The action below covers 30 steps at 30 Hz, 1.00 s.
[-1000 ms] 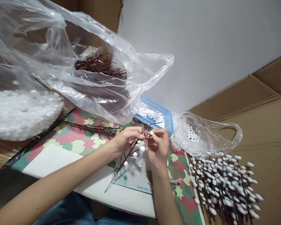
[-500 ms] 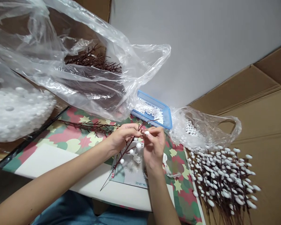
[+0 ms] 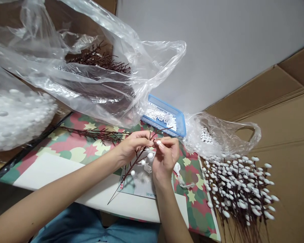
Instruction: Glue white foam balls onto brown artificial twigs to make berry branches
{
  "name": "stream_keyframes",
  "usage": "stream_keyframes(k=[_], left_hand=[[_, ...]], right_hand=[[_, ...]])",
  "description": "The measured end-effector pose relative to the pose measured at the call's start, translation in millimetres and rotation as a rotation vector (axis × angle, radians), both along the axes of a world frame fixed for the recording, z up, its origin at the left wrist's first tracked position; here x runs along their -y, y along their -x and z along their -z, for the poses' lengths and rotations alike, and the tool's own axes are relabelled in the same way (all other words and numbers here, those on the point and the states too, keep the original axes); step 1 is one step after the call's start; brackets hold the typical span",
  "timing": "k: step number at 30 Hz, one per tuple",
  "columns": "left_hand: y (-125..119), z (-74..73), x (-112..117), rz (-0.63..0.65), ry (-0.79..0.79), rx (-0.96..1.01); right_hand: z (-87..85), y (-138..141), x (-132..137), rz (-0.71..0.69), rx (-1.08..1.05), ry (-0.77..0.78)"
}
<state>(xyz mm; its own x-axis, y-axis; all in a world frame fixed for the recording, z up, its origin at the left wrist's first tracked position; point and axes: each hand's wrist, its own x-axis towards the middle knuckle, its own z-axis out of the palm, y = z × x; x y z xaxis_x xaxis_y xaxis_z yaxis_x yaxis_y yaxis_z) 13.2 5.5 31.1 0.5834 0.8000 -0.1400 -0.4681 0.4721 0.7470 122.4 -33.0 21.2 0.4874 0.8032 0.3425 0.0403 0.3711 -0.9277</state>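
My left hand (image 3: 134,144) is closed around a thin brown artificial twig (image 3: 134,165), which slants from upper right to lower left above the table. Several white balls (image 3: 150,155) sit on the twig's side shoots. Between the thumb and fingertips of my right hand (image 3: 166,153) is a white foam ball (image 3: 158,142), right by a shoot near my left fingertips. Whether the shoot's tip is inside that ball, I cannot tell. Beneath both hands lies a pale printed mat (image 3: 142,184) with whitish residue on it.
Bare twigs (image 3: 98,134) lie left on the patterned tablecloth (image 3: 78,148). Behind stand a blue basket (image 3: 183,126) of white balls and a large clear bag (image 3: 96,89) with twigs. A bag of balls (image 3: 20,118) is at left. Finished-looking white-tipped stems (image 3: 240,192) stand at right, below another bag (image 3: 225,131).
The view has shifted slightly. Both hands stay almost in place, with the twig still in the left and the white ball still pinched in the right.
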Motion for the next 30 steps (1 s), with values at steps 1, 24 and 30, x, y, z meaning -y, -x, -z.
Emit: stream_keyframes(k=[1,24,30], left_hand=[[-0.2,0.2,-0.1,-0.004,-0.003,0.0],[-0.8,7.0,-2.8,-0.023,-0.017,-0.041],[-0.1,5.1,-1.6,-0.034,-0.034,-0.011]], right_hand=[[0.7,0.1,0.2,0.006,0.013,-0.002],[-18.0,-90.1,-50.2,-0.085,0.66,0.293],[-7.4,-117.4,-145.7,-0.192,1.137,0.753]])
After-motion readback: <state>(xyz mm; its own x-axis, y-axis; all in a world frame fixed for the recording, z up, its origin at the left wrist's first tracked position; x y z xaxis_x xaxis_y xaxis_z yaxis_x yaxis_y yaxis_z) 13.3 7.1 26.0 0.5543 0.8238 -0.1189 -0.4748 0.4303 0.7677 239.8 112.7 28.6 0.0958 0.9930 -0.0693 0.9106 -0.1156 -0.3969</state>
